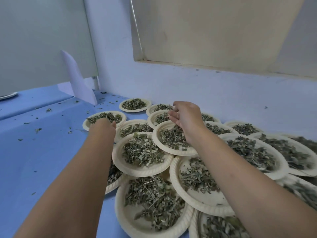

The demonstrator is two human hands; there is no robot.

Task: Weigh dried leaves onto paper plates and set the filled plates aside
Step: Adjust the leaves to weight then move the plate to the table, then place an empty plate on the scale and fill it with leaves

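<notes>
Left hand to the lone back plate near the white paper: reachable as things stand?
Probably yes. That lone plate lies apart with nothing stacked over it, and the left hand is at the neighbouring plate just short of it. The right hand is off to the side.

Blue table (42, 152), overlapping leaf-filled paper plates (140, 170), scattered leaf bits (38, 130)

A pale blue wall (171, 86) rises behind the blue-covered table (42, 152), with a cream recessed panel (214, 31) set into it. A grey-white board (42, 40) stands at left in soft, even light.
</notes>
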